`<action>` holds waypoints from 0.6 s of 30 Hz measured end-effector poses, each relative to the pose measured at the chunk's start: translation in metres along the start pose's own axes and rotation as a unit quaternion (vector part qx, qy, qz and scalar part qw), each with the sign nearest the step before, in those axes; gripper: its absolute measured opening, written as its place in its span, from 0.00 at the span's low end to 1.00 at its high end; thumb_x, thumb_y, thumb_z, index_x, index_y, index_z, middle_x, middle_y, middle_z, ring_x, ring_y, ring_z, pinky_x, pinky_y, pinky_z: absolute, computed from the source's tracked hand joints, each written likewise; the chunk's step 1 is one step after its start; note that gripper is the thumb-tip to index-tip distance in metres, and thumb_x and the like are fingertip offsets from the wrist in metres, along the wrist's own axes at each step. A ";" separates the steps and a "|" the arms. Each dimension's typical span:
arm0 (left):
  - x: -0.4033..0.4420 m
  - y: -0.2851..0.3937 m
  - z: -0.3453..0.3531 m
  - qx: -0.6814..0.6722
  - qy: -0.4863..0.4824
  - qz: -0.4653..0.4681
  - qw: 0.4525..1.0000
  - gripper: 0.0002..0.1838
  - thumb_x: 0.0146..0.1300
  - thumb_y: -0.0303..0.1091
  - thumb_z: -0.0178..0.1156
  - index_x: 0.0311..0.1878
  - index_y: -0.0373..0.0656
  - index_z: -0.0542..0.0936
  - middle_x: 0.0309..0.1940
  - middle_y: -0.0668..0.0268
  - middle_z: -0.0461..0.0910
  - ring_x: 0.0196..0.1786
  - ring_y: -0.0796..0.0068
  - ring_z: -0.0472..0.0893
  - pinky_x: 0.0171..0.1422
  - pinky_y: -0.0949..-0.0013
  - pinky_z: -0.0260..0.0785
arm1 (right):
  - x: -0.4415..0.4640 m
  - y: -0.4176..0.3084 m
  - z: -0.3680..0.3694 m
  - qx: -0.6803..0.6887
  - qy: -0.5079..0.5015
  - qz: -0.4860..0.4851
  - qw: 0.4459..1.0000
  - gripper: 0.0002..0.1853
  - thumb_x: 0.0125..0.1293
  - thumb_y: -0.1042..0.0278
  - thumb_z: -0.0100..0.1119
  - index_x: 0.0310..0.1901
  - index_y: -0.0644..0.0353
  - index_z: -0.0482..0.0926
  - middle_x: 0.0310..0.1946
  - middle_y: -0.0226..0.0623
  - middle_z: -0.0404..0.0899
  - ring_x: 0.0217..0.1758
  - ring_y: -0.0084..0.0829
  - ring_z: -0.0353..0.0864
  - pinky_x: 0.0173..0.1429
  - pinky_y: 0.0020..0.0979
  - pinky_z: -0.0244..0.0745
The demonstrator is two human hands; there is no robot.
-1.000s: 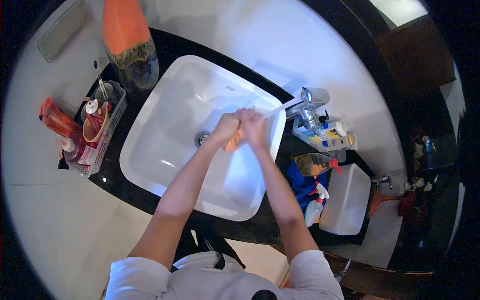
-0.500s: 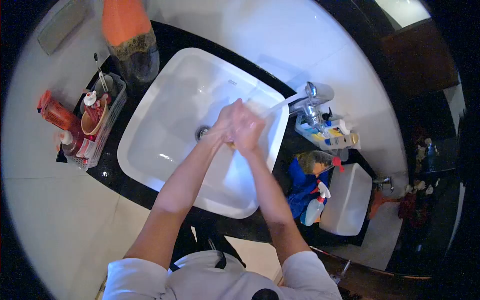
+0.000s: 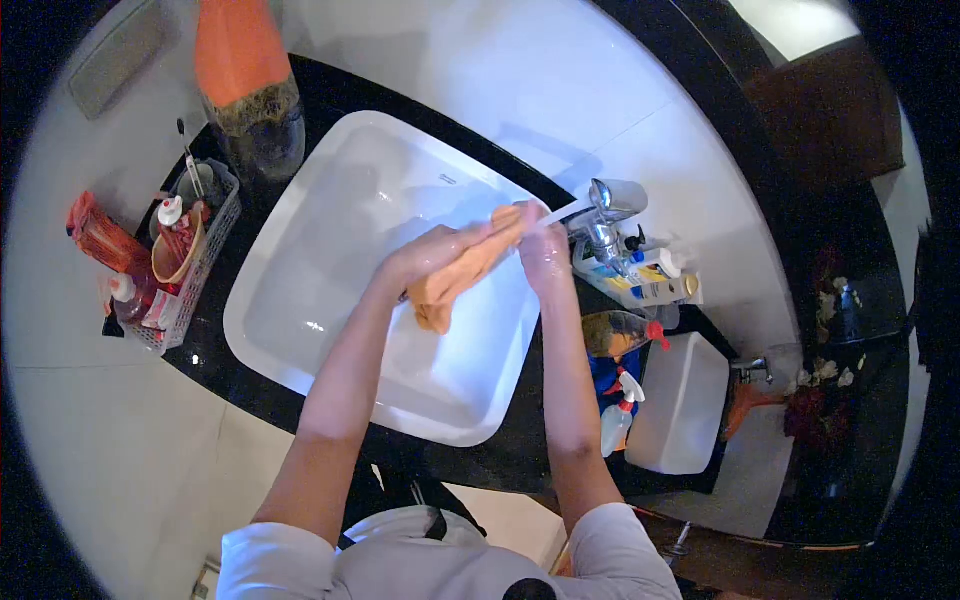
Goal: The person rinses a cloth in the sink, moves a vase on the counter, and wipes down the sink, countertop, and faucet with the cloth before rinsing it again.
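Left hand (image 3: 432, 252), right hand (image 3: 546, 258): fingers holding orange cloth (image 3: 455, 282) over sink (image 3: 300, 270); basket (image 3: 201, 283) holds bottles (image 3: 128, 293), bowl (image 3: 166, 263), toothbrush (image 3: 191, 165).

Spray bottle (image 3: 616, 428) beside white container (image 3: 680, 405)

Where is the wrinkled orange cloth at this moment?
In the head view, the orange cloth is between the left hand and right hand, over the right half of the glossy white sink, left of the chrome faucet.
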State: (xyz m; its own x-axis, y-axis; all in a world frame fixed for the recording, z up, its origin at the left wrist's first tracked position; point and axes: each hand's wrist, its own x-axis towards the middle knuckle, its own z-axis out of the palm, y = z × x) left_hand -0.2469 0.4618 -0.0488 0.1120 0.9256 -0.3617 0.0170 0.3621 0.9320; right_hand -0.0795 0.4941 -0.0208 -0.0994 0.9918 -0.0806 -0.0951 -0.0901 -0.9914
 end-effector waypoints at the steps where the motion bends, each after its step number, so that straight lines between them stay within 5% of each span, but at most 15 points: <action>1: 0.002 0.002 -0.005 -0.040 -0.078 -0.013 0.996 0.27 0.62 0.56 0.53 0.42 0.36 0.78 0.31 0.64 0.78 0.32 0.73 0.78 0.38 0.69 0.70 | -0.001 -0.005 -0.010 0.156 -0.113 0.046 0.980 0.19 0.69 0.54 0.46 0.43 0.65 0.76 0.37 0.36 0.78 0.41 0.25 0.76 0.44 0.29 0.71; 2: 0.002 0.002 -0.008 -0.078 -0.158 -0.026 0.984 0.26 0.63 0.54 0.52 0.44 0.36 0.77 0.32 0.64 0.78 0.33 0.73 0.78 0.39 0.68 0.71 | -0.002 -0.001 -0.012 0.155 -0.112 0.051 0.980 0.19 0.69 0.54 0.46 0.43 0.65 0.76 0.37 0.36 0.78 0.41 0.25 0.76 0.44 0.29 0.71; 4: -0.001 0.008 -0.003 -0.191 -0.126 0.017 0.973 0.26 0.64 0.55 0.51 0.41 0.37 0.78 0.32 0.62 0.79 0.33 0.71 0.79 0.40 0.66 0.73 | -0.006 0.006 0.002 0.206 0.026 0.050 0.977 0.20 0.69 0.54 0.47 0.43 0.66 0.76 0.35 0.35 0.78 0.43 0.27 0.76 0.48 0.30 0.72; 6: 0.009 0.006 0.005 -0.468 -0.109 -0.058 0.875 0.27 0.63 0.59 0.49 0.35 0.40 0.78 0.28 0.65 0.78 0.30 0.74 0.77 0.37 0.71 0.70 | -0.024 0.025 0.030 0.010 0.089 -0.046 0.995 0.11 0.64 0.62 0.54 0.37 0.62 0.78 0.30 0.35 0.79 0.37 0.29 0.79 0.46 0.31 0.75; 8: 0.039 -0.040 0.018 -0.476 -0.085 -0.066 0.873 0.23 0.66 0.55 0.47 0.30 0.44 0.75 0.23 0.68 0.74 0.26 0.75 0.74 0.33 0.70 0.69 | -0.033 0.060 0.044 -0.216 -0.028 -0.275 0.936 0.12 0.63 0.63 0.56 0.32 0.65 0.78 0.23 0.34 0.78 0.28 0.25 0.77 0.36 0.31 0.73; 9: 0.067 -0.081 0.028 -0.243 -0.032 0.173 0.954 0.20 0.67 0.52 0.47 0.33 0.44 0.75 0.26 0.67 0.75 0.29 0.73 0.76 0.36 0.68 0.71 | -0.035 0.067 0.049 -0.279 -0.064 -0.350 0.892 0.13 0.63 0.63 0.57 0.30 0.66 0.78 0.21 0.34 0.77 0.25 0.23 0.76 0.33 0.30 0.73; 12: 0.028 -0.041 0.021 -0.024 0.020 0.274 0.961 0.17 0.69 0.47 0.45 0.36 0.45 0.75 0.26 0.69 0.75 0.31 0.72 0.77 0.36 0.68 0.72 | -0.024 0.037 0.065 -0.398 0.061 -0.368 0.838 0.12 0.61 0.64 0.56 0.27 0.65 0.78 0.14 0.39 0.73 0.20 0.31 0.76 0.30 0.33 0.72; 13: 0.016 -0.021 0.023 -0.275 -0.017 0.114 0.954 0.17 0.68 0.47 0.47 0.32 0.45 0.75 0.23 0.70 0.74 0.27 0.76 0.74 0.32 0.70 0.69 | -0.012 0.031 0.059 -0.401 0.100 -0.254 0.874 0.13 0.61 0.65 0.56 0.24 0.64 0.77 0.14 0.41 0.73 0.18 0.35 0.75 0.27 0.36 0.70; 14: 0.011 -0.011 0.027 -0.500 -0.057 -0.054 0.862 0.18 0.67 0.48 0.50 0.28 0.46 0.75 0.21 0.72 0.72 0.23 0.79 0.71 0.28 0.72 0.66 | -0.004 0.026 0.053 -0.400 0.140 -0.138 0.895 0.14 0.61 0.65 0.56 0.22 0.64 0.76 0.14 0.42 0.73 0.16 0.39 0.74 0.25 0.39 0.69; 16: 0.017 -0.014 0.028 -0.432 -0.034 -0.047 0.900 0.18 0.67 0.48 0.50 0.30 0.44 0.76 0.22 0.72 0.74 0.24 0.79 0.72 0.29 0.72 0.66 | -0.007 0.040 0.055 -0.327 0.147 -0.115 0.926 0.15 0.60 0.64 0.57 0.19 0.63 0.74 0.16 0.46 0.74 0.17 0.44 0.73 0.25 0.39 0.68; 18: 0.032 -0.028 0.025 -0.364 -0.008 -0.035 0.931 0.19 0.67 0.49 0.49 0.32 0.43 0.77 0.24 0.71 0.76 0.25 0.79 0.73 0.29 0.71 0.67 | -0.021 0.073 0.057 -0.396 0.129 -0.332 0.847 0.15 0.59 0.61 0.59 0.20 0.61 0.76 0.13 0.44 0.73 0.15 0.36 0.72 0.25 0.36 0.69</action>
State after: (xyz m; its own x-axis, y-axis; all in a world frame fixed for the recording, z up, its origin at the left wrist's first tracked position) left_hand -0.2194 0.4784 -0.0860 0.1516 0.8973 -0.4147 -0.6514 0.4062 0.6409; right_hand -0.1405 0.4614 -0.0861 -0.0558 0.7959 0.6029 0.6578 0.4836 -0.5775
